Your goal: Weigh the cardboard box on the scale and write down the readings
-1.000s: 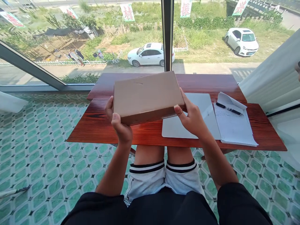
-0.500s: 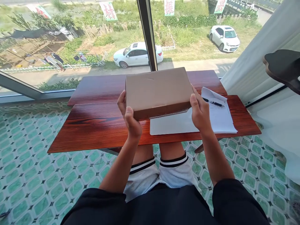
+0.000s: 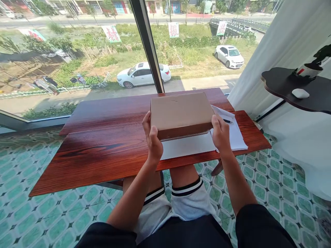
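Head view: a brown cardboard box (image 3: 182, 113) is held in the air above the table, long side toward the person, its upper face and near side visible. The left hand (image 3: 154, 144) clasps its left end, thumb at the near corner and fingers along the end. The right hand (image 3: 221, 134) clasps the right end, thumb at the near corner; its other fingers are mostly hidden. Below the box, partly covered from sight, lies a flat silver-grey object (image 3: 187, 147). Just right of it are white papers (image 3: 236, 136) bearing a black pen (image 3: 227, 121). All rest on a reddish-brown wooden table (image 3: 95, 155). Right of the table, a dark shelf (image 3: 280, 84) carries a white stone (image 3: 300, 93) and a pot (image 3: 309, 71). Outside the window stand two white cars (image 3: 142, 74).
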`<act>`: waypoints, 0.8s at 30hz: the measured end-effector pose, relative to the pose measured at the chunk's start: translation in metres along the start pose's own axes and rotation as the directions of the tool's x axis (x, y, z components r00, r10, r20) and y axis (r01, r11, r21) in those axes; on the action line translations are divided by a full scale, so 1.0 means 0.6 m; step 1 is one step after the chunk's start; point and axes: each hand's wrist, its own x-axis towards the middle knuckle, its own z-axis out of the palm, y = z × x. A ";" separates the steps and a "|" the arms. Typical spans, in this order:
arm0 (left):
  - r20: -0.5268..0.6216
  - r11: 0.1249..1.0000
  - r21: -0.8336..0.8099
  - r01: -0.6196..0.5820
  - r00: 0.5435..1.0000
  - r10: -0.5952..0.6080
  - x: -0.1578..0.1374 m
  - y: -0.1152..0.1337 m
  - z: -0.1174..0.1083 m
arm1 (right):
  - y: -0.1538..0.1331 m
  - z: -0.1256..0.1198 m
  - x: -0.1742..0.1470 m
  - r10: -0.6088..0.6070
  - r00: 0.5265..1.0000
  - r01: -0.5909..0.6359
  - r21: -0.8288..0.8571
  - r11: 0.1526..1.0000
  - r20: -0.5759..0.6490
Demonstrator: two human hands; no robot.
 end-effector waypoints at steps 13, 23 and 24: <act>0.036 0.998 -0.014 0.068 0.997 -0.067 -0.008 -0.014 0.014 | 0.027 -0.007 0.006 0.009 1.000 -0.008 0.025 1.000 -0.025; 0.057 0.994 0.010 0.104 0.993 -0.105 -0.014 -0.021 0.022 | 0.045 -0.005 0.005 0.024 0.999 -0.023 0.024 0.999 -0.030; 0.059 0.993 0.008 0.115 0.992 -0.115 -0.014 -0.021 0.022 | 0.046 -0.005 0.005 0.034 0.999 -0.033 0.019 0.999 -0.027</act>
